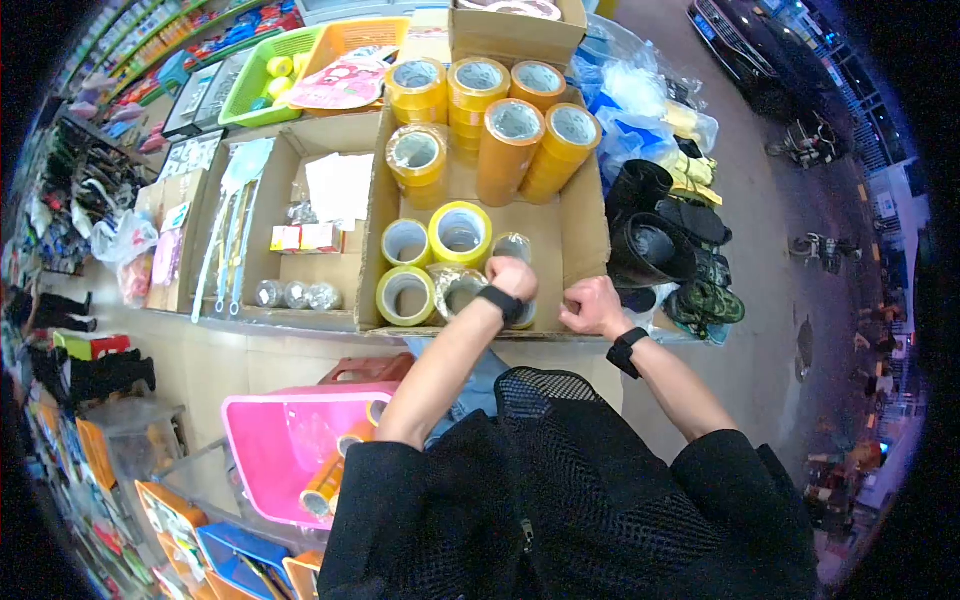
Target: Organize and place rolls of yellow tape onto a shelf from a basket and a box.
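Observation:
A cardboard box (590, 230) holds stacked tape rolls: brown-orange and yellow stacks (510, 150) at the back, shorter yellow and clear rolls (461, 232) at the front left. My left hand (512, 277) is closed over the front rolls, beside a clear roll (513, 246); what its fingers hold, if anything, is hidden. Near the box's front right corner is my right hand (593, 306), its fingers curled in, with the contents not visible. Both wrists wear black bands.
Below left, a pink basket (270, 450) contains more tape rolls. Black boots (650, 245) and plastic bags (630, 90) lie right of the box. A divided carton (275, 200) with small goods adjoins it on the left. Green (250, 80) and orange (345, 40) baskets stand behind.

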